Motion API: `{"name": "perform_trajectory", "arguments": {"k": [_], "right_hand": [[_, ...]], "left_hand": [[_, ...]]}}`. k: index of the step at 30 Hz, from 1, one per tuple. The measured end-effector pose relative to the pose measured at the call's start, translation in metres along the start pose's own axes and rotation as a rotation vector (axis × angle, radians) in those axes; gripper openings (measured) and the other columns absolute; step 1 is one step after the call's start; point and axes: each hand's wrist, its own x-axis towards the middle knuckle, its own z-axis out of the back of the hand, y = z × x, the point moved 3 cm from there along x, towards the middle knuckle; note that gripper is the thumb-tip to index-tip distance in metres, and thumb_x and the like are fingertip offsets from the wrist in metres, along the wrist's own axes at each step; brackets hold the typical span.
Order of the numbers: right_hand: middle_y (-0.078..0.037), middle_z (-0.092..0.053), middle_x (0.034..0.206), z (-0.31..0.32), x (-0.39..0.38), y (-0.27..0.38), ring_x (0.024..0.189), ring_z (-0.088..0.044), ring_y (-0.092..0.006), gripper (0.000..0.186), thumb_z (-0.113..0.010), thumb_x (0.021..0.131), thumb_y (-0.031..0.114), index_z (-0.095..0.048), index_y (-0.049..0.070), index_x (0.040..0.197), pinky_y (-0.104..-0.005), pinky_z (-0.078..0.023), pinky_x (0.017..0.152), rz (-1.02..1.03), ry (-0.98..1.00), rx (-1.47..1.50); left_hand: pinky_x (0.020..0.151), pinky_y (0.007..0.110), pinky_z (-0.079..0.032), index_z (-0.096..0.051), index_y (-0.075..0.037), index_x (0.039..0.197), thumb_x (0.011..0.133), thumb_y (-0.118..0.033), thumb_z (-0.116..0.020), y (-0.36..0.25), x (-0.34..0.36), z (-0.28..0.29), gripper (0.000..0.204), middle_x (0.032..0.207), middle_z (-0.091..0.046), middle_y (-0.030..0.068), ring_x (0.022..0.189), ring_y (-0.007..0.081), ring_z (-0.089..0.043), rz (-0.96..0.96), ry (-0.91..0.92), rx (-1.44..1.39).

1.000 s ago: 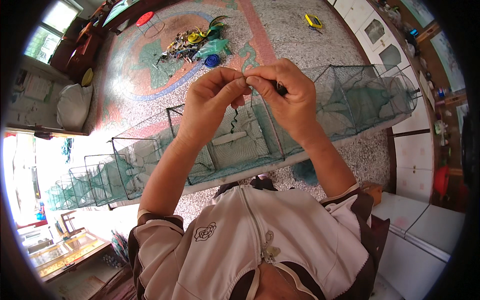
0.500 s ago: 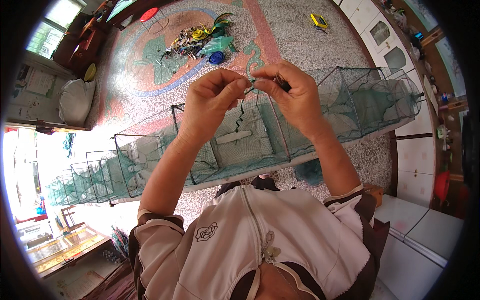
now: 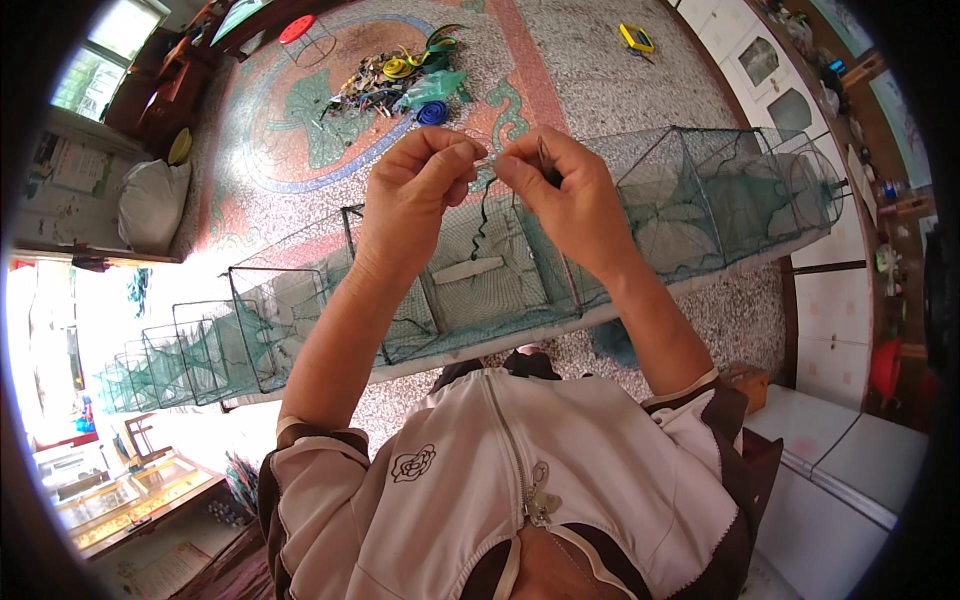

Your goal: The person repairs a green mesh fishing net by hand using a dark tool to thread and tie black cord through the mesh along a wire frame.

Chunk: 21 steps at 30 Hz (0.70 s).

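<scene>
A long fish trap of green netting (image 3: 650, 230) on dark rectangular frames stretches across in front of me. Above its middle, my left hand (image 3: 420, 180) is closed in a pinch; anything between its fingertips is too small to make out. Close to its right, my right hand (image 3: 560, 195) pinches the upper end of a dark green cord (image 3: 483, 215). That cord hangs wavy down to a slim pale piece (image 3: 468, 270) lying on the netting. A small dark tool (image 3: 549, 168) is tucked in my right hand, its kind mostly hidden by the fingers.
Beyond the trap lies a pile of scraps (image 3: 375, 88) with a blue strap roll (image 3: 432, 113) and a green plastic bag (image 3: 437, 90). A red stool (image 3: 297, 28) stands far left, a yellow-black object (image 3: 637, 39) far right. White cabinets (image 3: 830, 345) line the right.
My hands have drawn slightly apart; a small gap now shows between the fingertips. The right hand has shifted a little left and down, and the cord's upper end sits by its fingertips.
</scene>
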Motion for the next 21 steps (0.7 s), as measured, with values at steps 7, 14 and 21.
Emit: {"name": "perform_trajectory", "arguments": {"k": [7, 14, 21], "right_hand": [[0.003, -0.059, 0.07, -0.005, 0.006, 0.001, 0.065, -0.05, -0.0036, 0.02, -0.067, 0.086, 0.023, -0.065, 0.003, 0.085, -0.0208, -0.039, 0.056, -0.223, 0.006, 0.319], [0.0, -0.062, 0.073, -0.01, 0.006, 0.0, 0.069, -0.055, -0.006, 0.021, -0.069, 0.085, 0.022, -0.064, 0.002, 0.083, -0.0217, -0.044, 0.061, -0.197, 0.037, 0.353], [0.0, -0.059, 0.069, -0.013, 0.007, -0.003, 0.063, -0.052, -0.0052, 0.022, -0.07, 0.084, 0.023, -0.062, 0.002, 0.081, -0.0213, -0.043, 0.055, -0.058, 0.004, 0.221]], "left_hand": [[0.055, 0.019, -0.037, -0.06, 0.0, 0.089, 0.089, -0.011, -0.058, 0.001, -0.002, 0.002, 0.011, 0.074, -0.058, 0.0014, 0.061, 0.0053, -0.045, -0.026, 0.025, -0.002], [0.055, 0.02, -0.038, -0.061, 0.001, 0.09, 0.089, -0.012, -0.06, -0.005, -0.007, 0.001, 0.013, 0.073, -0.058, 0.001, 0.061, 0.005, -0.046, -0.04, 0.005, 0.11], [0.056, 0.02, -0.041, -0.062, 0.003, 0.094, 0.089, -0.012, -0.058, -0.006, -0.012, 0.001, 0.015, 0.075, -0.06, 0.0035, 0.062, 0.0064, -0.05, 0.024, -0.016, 0.124]]}}
